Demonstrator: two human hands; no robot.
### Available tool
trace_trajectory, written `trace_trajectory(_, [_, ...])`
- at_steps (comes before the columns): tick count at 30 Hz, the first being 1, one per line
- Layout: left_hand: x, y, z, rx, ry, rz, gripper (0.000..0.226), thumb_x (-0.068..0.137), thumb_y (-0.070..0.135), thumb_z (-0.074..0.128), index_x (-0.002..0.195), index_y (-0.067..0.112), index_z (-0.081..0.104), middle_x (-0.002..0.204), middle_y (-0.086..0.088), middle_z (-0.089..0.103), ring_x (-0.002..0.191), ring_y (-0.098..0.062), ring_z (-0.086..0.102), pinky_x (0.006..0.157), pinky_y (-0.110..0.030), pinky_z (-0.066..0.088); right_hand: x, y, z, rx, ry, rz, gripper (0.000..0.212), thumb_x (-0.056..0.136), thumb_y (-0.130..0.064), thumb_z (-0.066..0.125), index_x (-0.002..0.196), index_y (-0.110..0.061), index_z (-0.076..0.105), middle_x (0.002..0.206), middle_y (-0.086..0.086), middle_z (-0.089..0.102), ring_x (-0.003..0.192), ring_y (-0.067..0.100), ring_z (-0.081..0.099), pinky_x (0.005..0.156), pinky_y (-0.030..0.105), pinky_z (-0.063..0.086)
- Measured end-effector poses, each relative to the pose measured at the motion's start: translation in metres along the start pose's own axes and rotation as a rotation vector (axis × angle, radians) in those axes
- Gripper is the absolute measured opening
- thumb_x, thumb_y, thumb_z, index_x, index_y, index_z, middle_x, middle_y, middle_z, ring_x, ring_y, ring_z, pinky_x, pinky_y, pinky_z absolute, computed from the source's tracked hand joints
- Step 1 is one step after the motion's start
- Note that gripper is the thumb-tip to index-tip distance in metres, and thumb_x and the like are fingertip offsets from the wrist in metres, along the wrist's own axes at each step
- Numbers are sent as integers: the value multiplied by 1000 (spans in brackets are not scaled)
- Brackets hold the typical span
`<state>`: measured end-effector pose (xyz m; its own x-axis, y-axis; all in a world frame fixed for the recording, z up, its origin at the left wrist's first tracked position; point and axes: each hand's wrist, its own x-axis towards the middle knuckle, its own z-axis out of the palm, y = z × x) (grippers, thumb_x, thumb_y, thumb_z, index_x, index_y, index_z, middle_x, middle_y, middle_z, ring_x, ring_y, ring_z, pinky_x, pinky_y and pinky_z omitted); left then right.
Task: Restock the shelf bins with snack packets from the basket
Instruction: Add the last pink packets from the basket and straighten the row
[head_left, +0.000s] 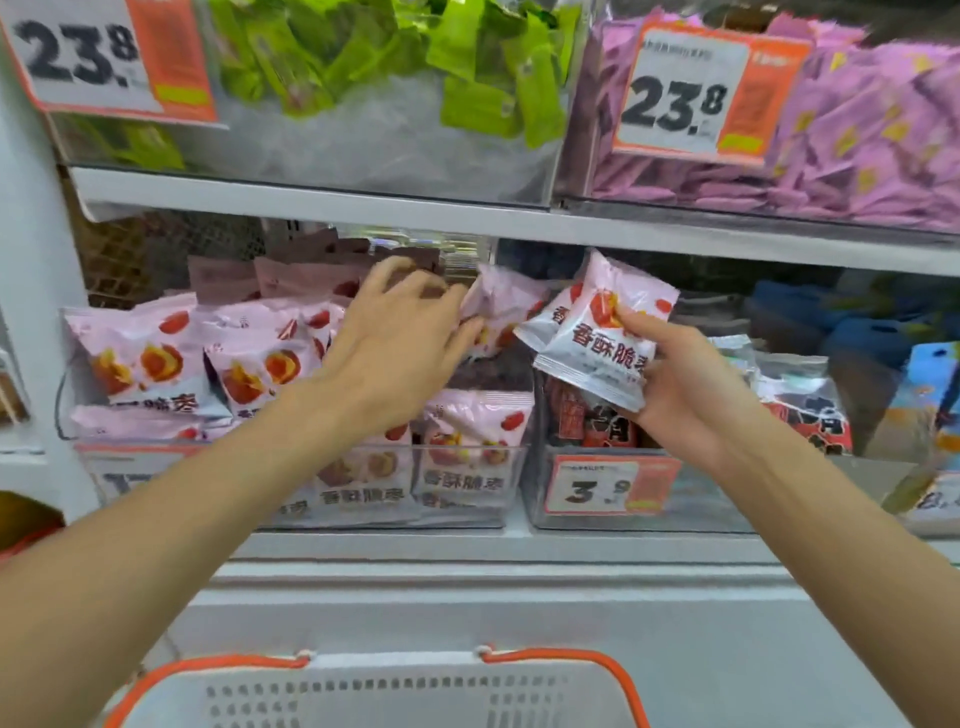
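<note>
A clear shelf bin (467, 512) on the lower shelf holds several pink snack packets (156, 358) printed with red fruit. My left hand (400, 338) reaches over that bin, its fingers closed on one pink packet (501, 306) at the bin's back right. To the right, my right hand (691, 395) grips two more of the same pink packets (597, 343), held upright in front of the neighbouring bin. A white basket (374, 696) with an orange rim sits at the bottom edge; its inside is hidden.
Right of the pink bin stands another clear bin (691, 512) with red-and-black packets and a 3.9 price tag (608, 486). The upper shelf carries a bin of green packets (363, 67) and a bin of purple packets (857, 145). A white shelf post (31, 291) runs down the left.
</note>
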<state>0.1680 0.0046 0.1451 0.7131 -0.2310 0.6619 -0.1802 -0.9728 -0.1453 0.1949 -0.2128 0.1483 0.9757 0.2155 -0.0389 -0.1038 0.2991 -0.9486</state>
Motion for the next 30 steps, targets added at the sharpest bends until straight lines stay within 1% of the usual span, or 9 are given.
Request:
trace_trajectory(2, [-11,-11,10,16,-50,19,50,93,38,32,103,5,68,103,-14,70,106,-26,62,96,-36,21,6,5,3,-26,-1,-28,20,91,-25,58,107,-13,64,96,5,73,84,17,68,79,33,53])
trace_trajectory(6, [-15,-14,10,-16,-110,-32,58,92,43,22,105,8,67,111,-10,68,113,-25,57,96,-33,25,23,10,10,-68,19,-51,25,89,-30,61,108,-14,64,101,7,72,88,19,66,81,34,50])
trace_trajectory(11, [-17,-19,14,-6,12,-86,53,93,41,26,92,8,67,95,-10,70,102,-27,61,92,-33,28,48,5,23,-200,59,-98,29,92,-26,58,113,-7,62,93,7,72,86,21,66,81,36,49])
trace_trajectory(15, [-15,-16,19,-127,115,-222,41,94,37,35,79,10,63,84,-8,66,91,-26,56,96,-35,31,64,5,31,-331,125,-114,42,91,-28,60,123,-2,51,101,11,71,93,21,66,78,33,51])
trace_trajectory(17, [-16,-13,18,-211,208,-266,36,94,32,40,65,17,53,73,-4,57,80,-24,52,91,-35,33,68,6,31,-364,159,-132,41,90,-29,62,119,-3,49,101,12,70,96,22,66,80,35,52])
trace_trajectory(19, [-17,-13,13,-375,277,-363,35,93,33,40,59,24,39,76,1,50,78,-18,45,81,-33,35,71,8,32,-381,178,-160,25,90,-25,63,105,-8,53,100,11,69,98,23,65,91,40,52])
trace_trajectory(21, [-15,-16,10,-464,310,-461,35,91,36,38,62,17,43,83,4,48,82,-12,41,74,-29,29,73,7,38,-428,182,-188,27,89,-26,64,108,-9,54,106,10,68,99,22,64,94,40,50])
trace_trajectory(25, [-17,-25,9,-367,303,-409,38,89,34,41,59,10,43,74,1,53,83,-8,35,86,-24,24,83,7,55,-540,177,-307,47,88,-32,65,128,-13,49,111,-1,61,101,15,57,95,32,45])
trace_trajectory(30, [-25,-27,8,-355,326,-404,40,89,33,42,57,8,43,73,-4,56,84,-8,36,88,-23,22,93,11,79,-752,95,-363,36,90,-33,61,118,-13,51,114,6,62,95,18,58,84,31,48])
